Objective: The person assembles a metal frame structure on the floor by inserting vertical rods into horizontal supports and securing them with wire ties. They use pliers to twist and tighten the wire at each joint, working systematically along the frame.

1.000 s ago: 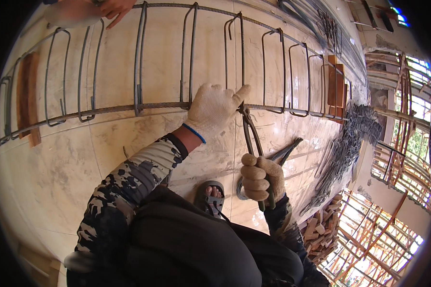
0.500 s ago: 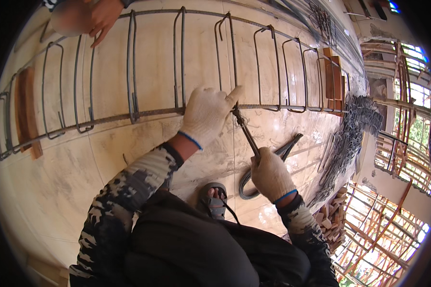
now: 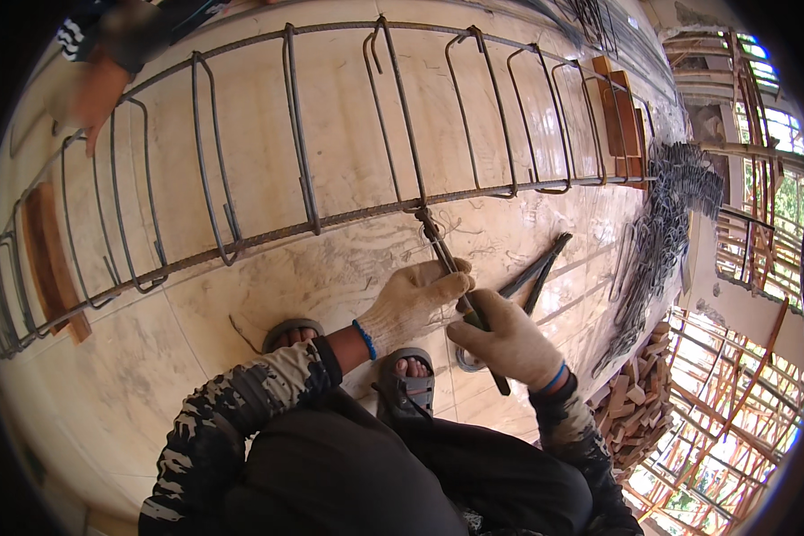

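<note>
Now both gloved, both busy. Left hand (image 3: 413, 302) in a cream knit glove, fingers curled shut around the thin dark metal tying hook (image 3: 456, 281). Right hand (image 3: 506, 341) in the same kind of glove, closed tight on the lower end of that hook. Tip of the hook up at the crossing where the long rusty steel bar (image 3: 348, 217) meets one bent grey steel loop (image 3: 400, 107), with a little twist of thin wire (image 3: 422, 219) there. Looks like a knot half made at this one crossing, not yet pulled snug, though hard to tell for sure. Many more loops hanging along the bar to the left and right; cannot tell which are tied. Below, two feet in grey sandals (image 3: 407, 380) on the pale plywood floor (image 3: 268, 304). Dark long-handled pliers (image 3: 538, 268) lying near the right hand. Big heap of bent steel loops (image 3: 665, 214) waiting farther right. Another person's hand (image 3: 94, 89) up at the far left, blurred.
</note>
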`<move>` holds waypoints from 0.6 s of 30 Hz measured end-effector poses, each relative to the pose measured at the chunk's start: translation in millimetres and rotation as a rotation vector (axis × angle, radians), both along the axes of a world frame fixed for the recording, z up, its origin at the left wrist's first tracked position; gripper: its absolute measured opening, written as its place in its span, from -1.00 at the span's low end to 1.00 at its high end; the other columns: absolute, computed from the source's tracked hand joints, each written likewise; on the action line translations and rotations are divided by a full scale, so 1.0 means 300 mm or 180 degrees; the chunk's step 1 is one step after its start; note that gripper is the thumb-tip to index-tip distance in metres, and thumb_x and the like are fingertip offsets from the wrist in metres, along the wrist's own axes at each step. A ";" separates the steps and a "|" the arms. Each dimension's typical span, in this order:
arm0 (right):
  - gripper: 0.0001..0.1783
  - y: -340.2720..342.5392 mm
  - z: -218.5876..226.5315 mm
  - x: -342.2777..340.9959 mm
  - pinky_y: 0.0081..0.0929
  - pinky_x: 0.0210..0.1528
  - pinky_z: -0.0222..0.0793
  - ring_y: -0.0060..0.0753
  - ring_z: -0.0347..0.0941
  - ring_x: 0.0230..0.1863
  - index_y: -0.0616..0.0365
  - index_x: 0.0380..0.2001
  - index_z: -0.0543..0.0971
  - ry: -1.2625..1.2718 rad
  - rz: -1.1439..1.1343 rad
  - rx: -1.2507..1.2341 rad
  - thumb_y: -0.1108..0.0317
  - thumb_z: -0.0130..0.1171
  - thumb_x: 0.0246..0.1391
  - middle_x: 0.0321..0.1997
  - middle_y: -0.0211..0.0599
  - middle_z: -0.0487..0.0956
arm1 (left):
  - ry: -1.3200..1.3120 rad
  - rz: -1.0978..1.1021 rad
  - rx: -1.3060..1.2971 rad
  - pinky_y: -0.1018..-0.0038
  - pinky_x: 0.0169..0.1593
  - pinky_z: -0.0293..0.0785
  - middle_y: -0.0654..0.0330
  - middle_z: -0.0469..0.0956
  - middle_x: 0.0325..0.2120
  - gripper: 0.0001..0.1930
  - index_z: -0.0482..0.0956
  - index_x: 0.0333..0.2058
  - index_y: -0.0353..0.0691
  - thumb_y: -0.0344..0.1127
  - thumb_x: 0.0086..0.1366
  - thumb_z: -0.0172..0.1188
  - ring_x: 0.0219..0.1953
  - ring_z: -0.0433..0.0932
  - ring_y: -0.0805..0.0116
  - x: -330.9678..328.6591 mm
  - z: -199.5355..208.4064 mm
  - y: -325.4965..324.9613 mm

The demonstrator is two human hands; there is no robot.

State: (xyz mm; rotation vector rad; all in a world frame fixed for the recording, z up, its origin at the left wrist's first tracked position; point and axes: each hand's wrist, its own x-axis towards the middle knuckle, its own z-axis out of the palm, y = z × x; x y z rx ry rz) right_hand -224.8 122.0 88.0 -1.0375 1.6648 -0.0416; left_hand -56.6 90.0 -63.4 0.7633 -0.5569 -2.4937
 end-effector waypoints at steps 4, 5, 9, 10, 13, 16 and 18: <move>-0.20 0.110 -0.196 -0.192 -0.02 -0.15 0.85 0.17 0.82 -0.14 0.39 0.33 0.50 -0.3461 -0.2099 0.1395 -0.11 0.42 0.38 -0.03 0.16 0.76 | 0.0184 -0.0049 0.0215 0.38 0.21 0.61 0.19 0.78 -0.02 -0.50 0.71 0.23 -0.34 -0.03 0.60 0.42 0.06 0.70 0.40 0.007 0.024 -0.013; -0.18 0.161 -0.266 -0.168 0.00 -0.15 0.86 0.22 0.82 -0.13 0.40 0.33 0.50 -0.4170 -0.2507 0.1366 -0.12 0.43 0.36 -0.01 0.22 0.74 | 0.0210 -0.0041 0.0203 0.40 0.16 0.63 0.20 0.78 -0.06 -0.49 0.71 0.23 -0.34 -0.01 0.59 0.42 0.00 0.71 0.41 0.008 0.029 -0.024; -0.29 0.218 -0.379 -0.010 -0.09 -0.49 0.74 -0.12 0.66 -0.46 0.25 0.30 0.50 -0.5669 -0.2944 0.1210 -0.13 0.36 0.44 -0.21 -0.08 0.64 | 0.0244 -0.0606 0.0108 0.41 0.14 0.67 0.16 0.79 0.01 -0.45 0.68 0.28 -0.33 -0.03 0.56 0.50 0.00 0.75 0.42 0.066 0.001 -0.074; -0.37 0.215 -0.389 -0.004 -0.18 -0.54 0.66 -0.29 0.57 -0.51 0.21 0.26 0.50 -0.6006 -0.2843 0.1233 -0.09 0.34 0.46 -0.27 -0.22 0.58 | 0.0242 -0.0602 0.0093 0.39 0.18 0.66 0.16 0.79 0.02 -0.44 0.68 0.29 -0.33 -0.02 0.56 0.49 0.03 0.74 0.42 0.062 0.005 -0.075; -0.57 0.155 -0.281 0.018 -0.44 -0.62 0.44 -0.66 0.32 -0.62 0.11 0.13 0.50 -0.6482 -0.3222 0.1940 0.01 0.29 0.53 -0.39 -0.53 0.39 | 0.0168 -0.0570 -0.0064 0.34 0.30 0.61 0.16 0.80 0.06 -0.42 0.67 0.33 -0.31 0.02 0.58 0.46 0.11 0.71 0.40 0.071 0.025 -0.082; -0.72 0.075 -0.159 -0.057 -0.42 -0.53 0.42 -0.61 0.39 -0.44 0.09 0.02 0.52 -0.5179 -0.3122 0.2239 0.10 0.22 0.60 -0.40 -0.52 0.28 | -0.0043 -0.0501 -0.0334 0.29 0.38 0.55 0.16 0.79 0.07 -0.40 0.66 0.34 -0.31 0.07 0.60 0.42 0.17 0.69 0.36 0.067 0.064 -0.092; -0.73 -0.002 -0.046 -0.051 -0.40 -0.49 0.45 -0.55 0.39 -0.47 0.12 -0.08 0.52 -0.3694 -0.2712 0.1987 0.13 0.21 0.61 -0.38 -0.51 0.35 | -0.0364 -0.0432 -0.0436 0.27 0.42 0.52 0.17 0.79 0.04 -0.39 0.66 0.33 -0.31 0.09 0.60 0.41 0.19 0.68 0.33 0.075 0.096 -0.091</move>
